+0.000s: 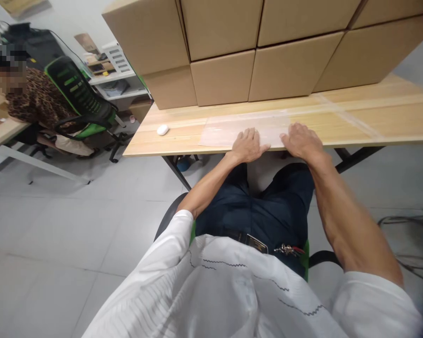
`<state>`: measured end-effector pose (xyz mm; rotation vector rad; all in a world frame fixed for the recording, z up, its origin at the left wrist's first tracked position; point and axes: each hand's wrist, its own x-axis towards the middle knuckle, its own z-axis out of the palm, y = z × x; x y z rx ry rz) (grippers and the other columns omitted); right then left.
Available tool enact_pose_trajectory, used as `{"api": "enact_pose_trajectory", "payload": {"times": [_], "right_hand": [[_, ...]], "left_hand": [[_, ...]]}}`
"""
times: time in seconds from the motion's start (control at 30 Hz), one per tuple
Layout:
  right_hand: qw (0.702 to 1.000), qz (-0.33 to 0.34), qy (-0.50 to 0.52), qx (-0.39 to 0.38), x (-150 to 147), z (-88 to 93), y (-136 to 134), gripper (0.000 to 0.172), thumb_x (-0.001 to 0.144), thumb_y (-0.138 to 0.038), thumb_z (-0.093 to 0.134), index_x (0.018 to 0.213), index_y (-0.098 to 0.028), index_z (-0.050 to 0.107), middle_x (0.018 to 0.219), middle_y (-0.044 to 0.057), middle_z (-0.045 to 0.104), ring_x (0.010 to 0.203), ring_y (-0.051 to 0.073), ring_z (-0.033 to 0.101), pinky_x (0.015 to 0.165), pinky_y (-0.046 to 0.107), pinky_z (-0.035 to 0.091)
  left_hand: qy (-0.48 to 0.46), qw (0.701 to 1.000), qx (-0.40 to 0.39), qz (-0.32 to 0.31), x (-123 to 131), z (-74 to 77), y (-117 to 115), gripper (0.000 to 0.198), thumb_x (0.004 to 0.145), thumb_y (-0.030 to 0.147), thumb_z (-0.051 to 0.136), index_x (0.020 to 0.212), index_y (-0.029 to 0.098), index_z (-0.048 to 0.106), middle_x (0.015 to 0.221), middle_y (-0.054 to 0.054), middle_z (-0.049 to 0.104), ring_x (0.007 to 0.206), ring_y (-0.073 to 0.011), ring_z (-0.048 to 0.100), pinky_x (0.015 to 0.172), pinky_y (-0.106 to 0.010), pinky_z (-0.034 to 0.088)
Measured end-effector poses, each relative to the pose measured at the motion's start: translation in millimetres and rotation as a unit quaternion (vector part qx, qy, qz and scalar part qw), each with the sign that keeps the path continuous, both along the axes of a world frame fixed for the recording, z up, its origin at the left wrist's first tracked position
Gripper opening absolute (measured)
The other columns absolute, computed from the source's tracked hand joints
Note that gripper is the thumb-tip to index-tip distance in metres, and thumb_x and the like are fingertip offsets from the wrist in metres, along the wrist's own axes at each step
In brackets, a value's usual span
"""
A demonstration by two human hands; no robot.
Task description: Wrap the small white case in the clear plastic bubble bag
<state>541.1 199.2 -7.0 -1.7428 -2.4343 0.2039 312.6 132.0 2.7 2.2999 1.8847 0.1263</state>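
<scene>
A flat, pale pink, translucent plastic sheet [220, 130] lies on the wooden table [144, 134] along its front edge; I cannot tell whether it is a bag. My left hand [248, 144] rests palm down on the sheet near its lower edge, fingers stretched out and thumb pointing right. Just beyond the sheet's right end, my right hand [302, 140] is laid on the tabletop, fingers forward and thumb toward the sheet. Neither hand appears to grip anything. A small white rounded object [162, 129] sits to the left of the sheet.
Stacked brown cardboard boxes [222, 77] line the back of the table. Clear tape strips [352, 117] cross the tabletop at right. Another person [42, 96] sits at far left by a green-and-black chair [81, 89]. Cables [409, 223] lie on the floor at right.
</scene>
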Motion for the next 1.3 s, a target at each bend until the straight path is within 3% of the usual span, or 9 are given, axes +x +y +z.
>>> {"api": "enact_pose_trajectory", "payload": {"times": [0.13,0.57,0.73,0.83,0.97,1.07,1.17,1.3], "right_hand": [[1.000,-0.011,-0.008,-0.001,-2.0,-3.4,2.9,0.082,0.128,-0.046,0.030,0.185,0.008,0.049,0.194,0.042,0.044,0.185,0.051,0.042,0.149,0.065,0.036],[1.000,-0.023,-0.006,0.005,1.7,-8.0,2.8,0.082,0.126,-0.047,0.030,0.188,0.003,0.048,0.196,0.038,0.044,0.187,0.047,0.041,0.151,0.065,0.033],[0.999,-0.033,-0.002,0.015,1.2,-4.3,-2.9,0.083,0.124,-0.050,0.031,0.186,0.002,0.050,0.193,0.038,0.049,0.183,0.046,0.047,0.148,0.066,0.037],[0.999,-0.036,-0.004,0.007,7.0,-1.7,-4.1,0.085,0.123,-0.050,0.032,0.183,0.008,0.051,0.192,0.040,0.049,0.185,0.047,0.044,0.150,0.065,0.036],[0.997,-0.068,0.022,0.014,9.2,3.4,-4.1,0.088,0.124,-0.056,0.031,0.189,0.001,0.047,0.197,0.036,0.044,0.188,0.049,0.039,0.151,0.072,0.036],[0.994,-0.083,0.068,0.033,-20.4,14.4,-14.5,0.098,0.125,-0.065,0.029,0.194,0.003,0.038,0.204,0.036,0.030,0.194,0.050,0.025,0.156,0.075,0.024],[0.992,0.016,0.119,0.022,-83.2,31.7,-36.9,0.100,0.124,-0.071,0.031,0.196,-0.001,0.038,0.207,0.026,0.027,0.196,0.045,0.021,0.160,0.067,0.015],[0.983,0.137,0.110,-0.052,-164.4,48.5,-63.6,0.103,0.127,-0.076,0.021,0.199,-0.003,0.034,0.210,0.014,0.020,0.198,0.033,0.019,0.161,0.046,0.013]], "left_hand": [[0.006,0.999,0.004,0.042,-22.9,0.3,-7.9,0.107,0.124,0.076,0.027,0.196,-0.003,0.033,0.208,-0.028,0.025,0.198,-0.0423,0.019,0.163,-0.056,0.018],[0.053,0.988,-0.009,0.141,-105.8,21.2,-43.7,0.098,0.126,0.061,0.032,0.193,-0.011,0.031,0.206,-0.033,0.025,0.198,-0.0420,0.023,0.162,-0.053,0.019],[0.056,0.986,0.006,0.154,-121.9,19.3,-49.9,0.096,0.126,0.062,0.035,0.193,-0.008,0.035,0.205,-0.033,0.029,0.197,-0.0420,0.026,0.161,-0.054,0.021],[0.049,0.985,0.013,0.165,-127.1,15.8,-48.5,0.097,0.126,0.065,0.037,0.194,-0.005,0.037,0.204,-0.032,0.030,0.196,-0.0437,0.028,0.160,-0.058,0.023],[0.049,0.984,0.011,0.169,-130.3,14.3,-46.0,0.098,0.126,0.065,0.037,0.195,-0.004,0.035,0.204,-0.032,0.030,0.196,-0.0444,0.028,0.160,-0.059,0.023],[0.065,0.984,0.009,0.165,-129.5,17.5,-47.9,0.097,0.126,0.061,0.035,0.194,-0.008,0.033,0.204,-0.034,0.029,0.197,-0.0432,0.027,0.161,-0.055,0.022],[0.089,0.983,0.015,0.163,-126.6,22.6,-50.9,0.095,0.126,0.058,0.032,0.191,-0.011,0.035,0.203,-0.035,0.032,0.196,-0.0429,0.029,0.160,-0.054,0.025],[0.121,0.978,0.018,0.168,-124.1,25.4,-50.1,0.090,0.124,0.052,0.031,0.190,-0.009,0.039,0.202,-0.034,0.036,0.194,-0.0437,0.033,0.158,-0.055,0.030]]}}
